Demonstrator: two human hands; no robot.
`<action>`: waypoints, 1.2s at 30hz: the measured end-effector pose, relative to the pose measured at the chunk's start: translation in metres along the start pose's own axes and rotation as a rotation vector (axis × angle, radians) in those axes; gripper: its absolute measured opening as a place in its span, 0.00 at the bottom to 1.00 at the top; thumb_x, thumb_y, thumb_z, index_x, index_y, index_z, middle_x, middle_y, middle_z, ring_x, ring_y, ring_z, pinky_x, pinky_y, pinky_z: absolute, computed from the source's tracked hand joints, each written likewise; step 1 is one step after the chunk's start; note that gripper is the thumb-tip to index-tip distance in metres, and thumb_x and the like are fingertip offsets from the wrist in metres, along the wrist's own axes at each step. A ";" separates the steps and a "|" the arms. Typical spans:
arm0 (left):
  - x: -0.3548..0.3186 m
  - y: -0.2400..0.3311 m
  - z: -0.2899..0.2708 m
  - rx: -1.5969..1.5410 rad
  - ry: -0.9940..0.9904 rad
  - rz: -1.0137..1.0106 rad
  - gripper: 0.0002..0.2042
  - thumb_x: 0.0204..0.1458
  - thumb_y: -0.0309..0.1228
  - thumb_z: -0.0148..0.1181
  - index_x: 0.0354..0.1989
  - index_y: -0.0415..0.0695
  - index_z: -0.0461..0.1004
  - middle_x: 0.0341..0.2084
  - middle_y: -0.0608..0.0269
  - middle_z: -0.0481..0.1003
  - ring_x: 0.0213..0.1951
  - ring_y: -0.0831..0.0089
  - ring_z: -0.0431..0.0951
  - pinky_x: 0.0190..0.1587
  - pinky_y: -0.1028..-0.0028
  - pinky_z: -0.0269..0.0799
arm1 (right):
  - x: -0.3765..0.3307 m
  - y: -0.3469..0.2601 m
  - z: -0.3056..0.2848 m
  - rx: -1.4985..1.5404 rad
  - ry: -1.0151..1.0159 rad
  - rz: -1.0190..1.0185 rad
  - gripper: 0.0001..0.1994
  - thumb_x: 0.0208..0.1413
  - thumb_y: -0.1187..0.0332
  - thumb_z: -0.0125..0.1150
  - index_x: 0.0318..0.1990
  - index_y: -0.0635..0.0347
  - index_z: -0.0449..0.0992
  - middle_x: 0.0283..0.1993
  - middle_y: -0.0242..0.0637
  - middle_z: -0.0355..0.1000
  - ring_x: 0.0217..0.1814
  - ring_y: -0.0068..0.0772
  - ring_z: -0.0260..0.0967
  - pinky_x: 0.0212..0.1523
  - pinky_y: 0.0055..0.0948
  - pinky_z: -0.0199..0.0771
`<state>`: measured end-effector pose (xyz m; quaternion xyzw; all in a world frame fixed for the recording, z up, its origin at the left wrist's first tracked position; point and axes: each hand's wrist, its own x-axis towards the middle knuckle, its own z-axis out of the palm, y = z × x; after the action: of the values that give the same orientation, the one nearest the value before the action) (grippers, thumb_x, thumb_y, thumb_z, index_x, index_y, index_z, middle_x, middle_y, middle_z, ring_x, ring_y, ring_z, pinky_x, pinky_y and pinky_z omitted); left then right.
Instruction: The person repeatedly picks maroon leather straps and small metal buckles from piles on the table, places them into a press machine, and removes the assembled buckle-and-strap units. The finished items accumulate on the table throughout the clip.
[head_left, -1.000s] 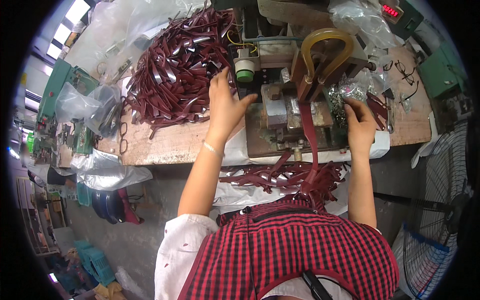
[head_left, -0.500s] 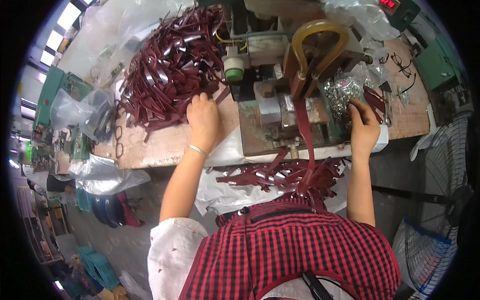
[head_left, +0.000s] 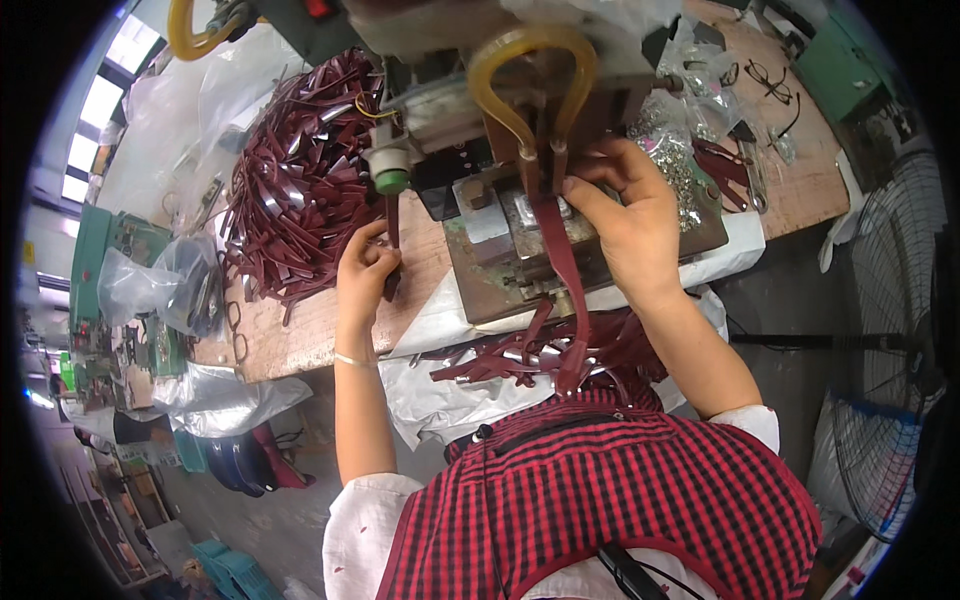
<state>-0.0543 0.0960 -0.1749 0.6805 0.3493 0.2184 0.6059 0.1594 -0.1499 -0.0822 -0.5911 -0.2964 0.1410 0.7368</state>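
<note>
My left hand [head_left: 366, 268] pinches one dark red leather strap [head_left: 392, 225] upright, just taken from the big pile of straps [head_left: 295, 190] on the wooden bench. My right hand [head_left: 625, 215] rests on the metal press [head_left: 520, 220], fingers on a long dark red strap [head_left: 563, 265] that hangs from the press bed toward my lap. A yellowish curved hose [head_left: 530, 60] arches over the press head. A green-capped knob [head_left: 391, 178] sits right above my left hand.
A heap of finished straps [head_left: 540, 350] lies on white plastic in my lap. Small metal fittings in a clear bag [head_left: 665, 140] lie behind my right hand. Plastic bags [head_left: 160, 285] hang at the left, a floor fan [head_left: 890, 360] at the right.
My left hand left the pile and came back toward the press with one strap. My right hand moved from the bag of fittings onto the strap at the press. My head leaned closer.
</note>
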 end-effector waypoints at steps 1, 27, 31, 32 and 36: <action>-0.007 0.002 -0.001 -0.063 0.013 0.016 0.23 0.55 0.17 0.59 0.61 0.38 0.73 0.26 0.70 0.76 0.26 0.84 0.73 0.28 0.83 0.65 | 0.000 -0.002 0.000 0.028 -0.013 -0.004 0.20 0.55 0.79 0.67 0.56 0.69 0.72 0.39 0.34 0.80 0.43 0.20 0.76 0.48 0.22 0.73; -0.064 0.121 0.135 0.570 -0.019 1.514 0.15 0.42 0.28 0.79 0.39 0.47 0.82 0.38 0.59 0.84 0.23 0.73 0.77 0.22 0.75 0.68 | 0.016 0.056 -0.118 -0.976 0.370 -0.109 0.09 0.53 0.65 0.69 0.38 0.58 0.82 0.37 0.45 0.80 0.41 0.49 0.78 0.44 0.40 0.75; -0.067 0.112 0.133 0.538 -0.014 1.477 0.15 0.43 0.29 0.79 0.40 0.46 0.82 0.38 0.60 0.84 0.23 0.73 0.77 0.21 0.75 0.68 | 0.011 0.054 -0.115 -0.632 0.335 -0.123 0.07 0.62 0.70 0.63 0.44 0.62 0.80 0.34 0.34 0.79 0.37 0.23 0.75 0.42 0.25 0.73; -0.066 0.113 0.133 0.509 -0.010 1.472 0.15 0.43 0.29 0.78 0.40 0.46 0.82 0.38 0.59 0.84 0.23 0.73 0.78 0.21 0.75 0.68 | 0.010 0.055 -0.115 -0.623 0.335 -0.157 0.07 0.62 0.70 0.63 0.44 0.63 0.80 0.35 0.32 0.79 0.38 0.20 0.74 0.42 0.23 0.73; -0.076 0.110 0.130 0.405 -0.022 1.378 0.16 0.43 0.27 0.78 0.42 0.43 0.83 0.41 0.56 0.85 0.25 0.73 0.80 0.23 0.75 0.70 | 0.017 0.072 -0.126 -0.509 0.329 -0.061 0.07 0.61 0.71 0.66 0.44 0.64 0.80 0.37 0.30 0.80 0.39 0.18 0.74 0.44 0.21 0.72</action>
<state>0.0125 -0.0498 -0.0799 0.8475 -0.1320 0.4754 0.1958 0.2585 -0.2206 -0.1625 -0.7625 -0.2167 -0.0576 0.6069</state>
